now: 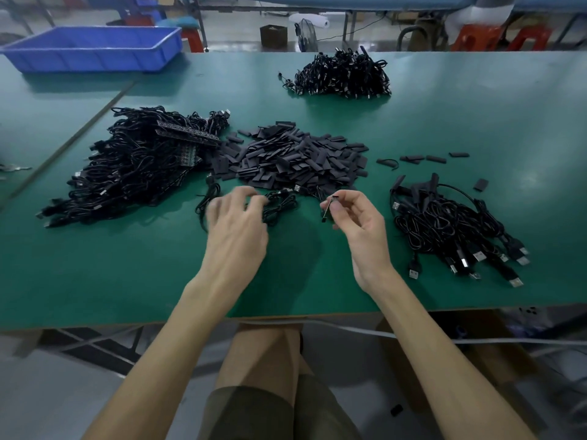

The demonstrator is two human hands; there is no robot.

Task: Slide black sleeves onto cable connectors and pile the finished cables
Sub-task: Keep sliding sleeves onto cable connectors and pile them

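The right hand point(359, 217) is raised just in front of the sleeve heap point(295, 157). Its thumb and forefinger pinch a small connector point(333, 200), tip up and turned toward the heap. I judge it is held this way so the free end stays clear for a sleeve to be pushed over it. A short length of thin cable hangs below the pinch.

The left hand point(236, 223) hovers in front of the heap's left edge, over a loose cable coil point(281, 203) lying on the green surface point(476, 122). Its fingers point(251, 198) are half curled and blurred, so I cannot tell whether they grip the coil or only touch it.

The stock seems laid out to flow from left to right. Left of the sleeve heap, and touching it, lies a big tangle of cables point(133, 166), probably those waiting for sleeves. Right of the heap, and apart from it, is a smaller cable pile point(451, 223) with its plugs fanned toward the near edge, which reads as the finished work. A few stray sleeves point(422, 158) lie just right of the heap, short of that pile. Beyond the heap, well apart, sits another cable bundle point(343, 74).

The only container is a blue tray point(92, 58), far left of the heap and beyond it. The part of its inside that shows holds nothing I can make out.
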